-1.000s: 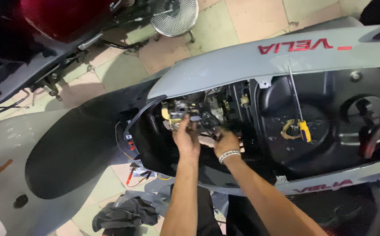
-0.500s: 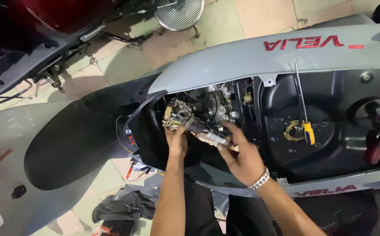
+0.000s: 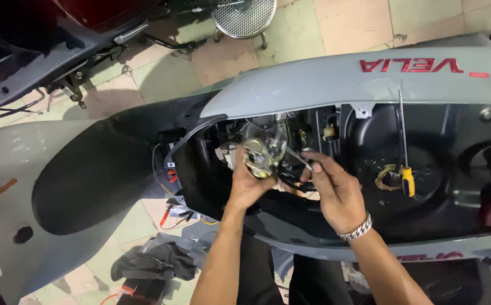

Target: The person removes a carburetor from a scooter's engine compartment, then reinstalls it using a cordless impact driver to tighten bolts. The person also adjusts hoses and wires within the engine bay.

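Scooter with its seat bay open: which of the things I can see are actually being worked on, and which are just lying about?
In hand:
- left hand holding a brass-coloured metal part
- right hand at the thin rod on that part
- grey scooter body

Lying about:
- yellow-handled screwdriver
- dark rag on the floor
- metal mesh stool

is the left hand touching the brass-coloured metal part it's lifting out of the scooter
Touching. The head view shows the left hand gripping the brass-coloured metal part from below, fingers wrapped against its underside with no gap; the right hand reaches in beside it.
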